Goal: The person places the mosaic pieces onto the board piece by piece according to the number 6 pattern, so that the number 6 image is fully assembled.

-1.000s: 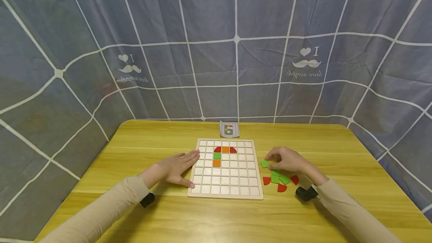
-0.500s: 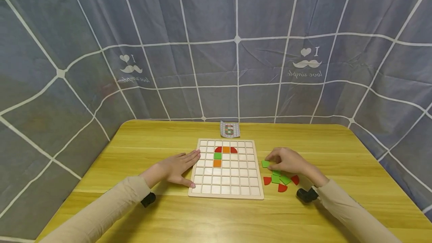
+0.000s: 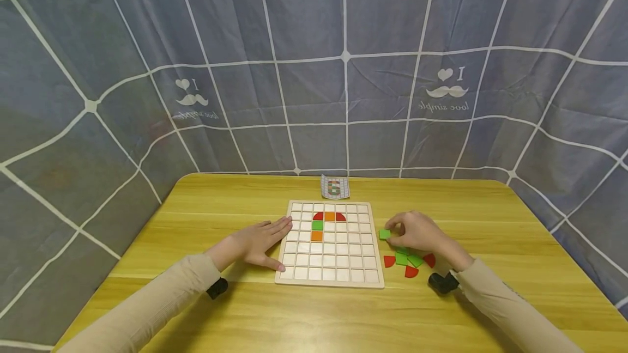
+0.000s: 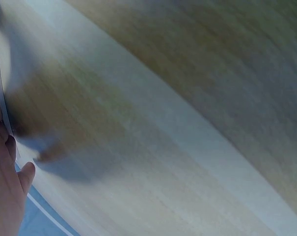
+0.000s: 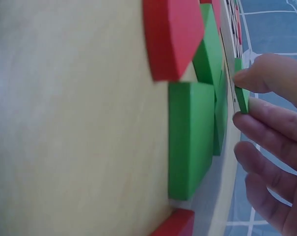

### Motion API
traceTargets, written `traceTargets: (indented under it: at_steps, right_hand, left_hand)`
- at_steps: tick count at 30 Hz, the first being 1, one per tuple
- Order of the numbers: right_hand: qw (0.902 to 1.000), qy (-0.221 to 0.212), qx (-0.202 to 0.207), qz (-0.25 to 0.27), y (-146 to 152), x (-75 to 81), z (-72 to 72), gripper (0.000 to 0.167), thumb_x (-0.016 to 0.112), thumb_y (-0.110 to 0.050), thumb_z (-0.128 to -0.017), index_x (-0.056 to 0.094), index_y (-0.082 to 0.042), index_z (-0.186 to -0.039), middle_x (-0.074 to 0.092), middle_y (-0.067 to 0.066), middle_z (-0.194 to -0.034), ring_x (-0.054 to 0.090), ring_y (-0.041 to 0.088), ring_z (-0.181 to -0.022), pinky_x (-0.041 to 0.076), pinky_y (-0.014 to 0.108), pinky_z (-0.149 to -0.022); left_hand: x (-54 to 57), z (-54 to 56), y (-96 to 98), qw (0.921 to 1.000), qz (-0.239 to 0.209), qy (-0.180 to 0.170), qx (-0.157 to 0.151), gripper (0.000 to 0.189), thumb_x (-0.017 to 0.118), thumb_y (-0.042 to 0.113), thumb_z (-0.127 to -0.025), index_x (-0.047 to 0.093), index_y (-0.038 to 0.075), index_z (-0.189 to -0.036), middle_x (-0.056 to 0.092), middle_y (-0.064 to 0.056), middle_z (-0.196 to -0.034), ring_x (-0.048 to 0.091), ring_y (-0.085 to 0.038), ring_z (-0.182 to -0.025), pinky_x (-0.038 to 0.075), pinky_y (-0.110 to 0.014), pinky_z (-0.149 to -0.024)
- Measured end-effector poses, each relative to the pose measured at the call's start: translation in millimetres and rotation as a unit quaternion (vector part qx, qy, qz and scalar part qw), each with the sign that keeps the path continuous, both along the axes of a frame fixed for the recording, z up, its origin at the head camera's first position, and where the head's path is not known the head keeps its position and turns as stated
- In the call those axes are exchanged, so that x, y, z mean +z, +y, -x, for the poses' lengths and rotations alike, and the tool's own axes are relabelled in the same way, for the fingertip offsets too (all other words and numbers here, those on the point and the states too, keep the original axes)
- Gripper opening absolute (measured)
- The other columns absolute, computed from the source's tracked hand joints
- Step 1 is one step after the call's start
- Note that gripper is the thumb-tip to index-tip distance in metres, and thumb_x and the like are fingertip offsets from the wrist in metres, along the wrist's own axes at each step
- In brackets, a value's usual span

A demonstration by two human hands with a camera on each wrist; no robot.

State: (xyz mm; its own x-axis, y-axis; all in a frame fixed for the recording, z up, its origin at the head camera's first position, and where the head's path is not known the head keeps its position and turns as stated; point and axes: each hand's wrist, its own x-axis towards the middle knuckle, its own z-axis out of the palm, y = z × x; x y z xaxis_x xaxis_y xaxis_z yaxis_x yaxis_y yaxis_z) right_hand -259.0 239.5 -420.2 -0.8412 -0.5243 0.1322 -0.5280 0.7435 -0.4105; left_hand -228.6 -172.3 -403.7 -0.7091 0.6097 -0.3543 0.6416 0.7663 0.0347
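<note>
My right hand (image 3: pixel 416 231) pinches a green square tile (image 3: pixel 384 234) between thumb and fingers, just right of the board; the right wrist view shows this green tile (image 5: pixel 241 93) lifted off the table. Fingers spread, my left hand (image 3: pixel 262 243) rests with its fingertips and thumb on the left edge of the wooden grid board (image 3: pixel 330 278). In the grid sit two red quarter-round tiles, an orange tile (image 3: pixel 330 217) between them, a green tile (image 3: pixel 317 225) and another orange tile (image 3: pixel 316 236). Below my right hand lie loose green tiles (image 3: pixel 401 259) and red quarter-round tiles (image 3: pixel 411 272).
A small printed pattern card (image 3: pixel 335 187) lies behind the board at the far side of the yellow wooden table (image 3: pixel 314 320). A grey curtain with white lines (image 3: pixel 314 91) surrounds the table's back and sides.
My right hand has raised the green tile slightly from the table, moving a little away from the loose pile. The left hand stays on the board's edge.
</note>
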Motion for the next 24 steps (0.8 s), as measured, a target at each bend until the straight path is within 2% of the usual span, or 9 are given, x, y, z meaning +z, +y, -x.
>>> traceTargets:
  at_steps: [5,10,17,24]
  right_hand:
    - [0.9995,-0.002,-0.022,0.023,-4,0.4,0.0,0.027,0.077,-0.024,-0.075,0.075,-0.011,-0.099,0.069,-0.006,-0.078,0.052,0.002,-0.059,0.041,0.019,-0.049]
    - [0.9986,0.016,-0.035,0.037,-12,4.7,-1.3,0.027,0.078,-0.025,-0.076,0.075,-0.013,-0.1,0.069,-0.006,-0.077,0.049,0.003,-0.056,0.037,0.02,-0.044]
    - [0.9969,0.019,-0.056,0.053,-31,7.2,-1.7,0.027,0.079,-0.029,-0.075,0.076,-0.015,-0.098,0.072,-0.005,-0.08,0.049,0.003,-0.053,0.035,0.021,-0.044]
    - [0.9966,0.019,-0.038,0.07,-48,6.1,-2.4,0.025,0.079,-0.027,-0.076,0.076,-0.014,-0.097,0.073,-0.003,-0.082,0.043,0.003,-0.046,0.026,0.019,-0.041]
  left_hand:
    - [-0.9,-0.2,0.5,0.9999,0.011,0.001,0.01,0.105,0.051,0.071,-0.084,0.007,0.008,-0.155,0.001,-0.009,-0.163,0.008,-0.023,-0.151,0.019,-0.043,-0.122]
    - [0.0,1.3,0.8,0.9999,0.01,0.003,0.004,0.105,0.051,0.071,-0.084,0.009,0.006,-0.155,0.003,-0.011,-0.163,0.009,-0.025,-0.151,0.02,-0.044,-0.121]
    - [1.9,0.8,1.4,0.9999,0.012,0.003,0.004,0.104,0.05,0.071,-0.084,0.009,0.006,-0.155,0.003,-0.011,-0.163,0.009,-0.025,-0.151,0.02,-0.044,-0.121]
    - [1.0,-0.8,2.0,0.9999,0.015,0.004,0.004,0.105,0.05,0.072,-0.084,0.009,0.006,-0.155,0.003,-0.011,-0.163,0.01,-0.024,-0.151,0.02,-0.043,-0.121]
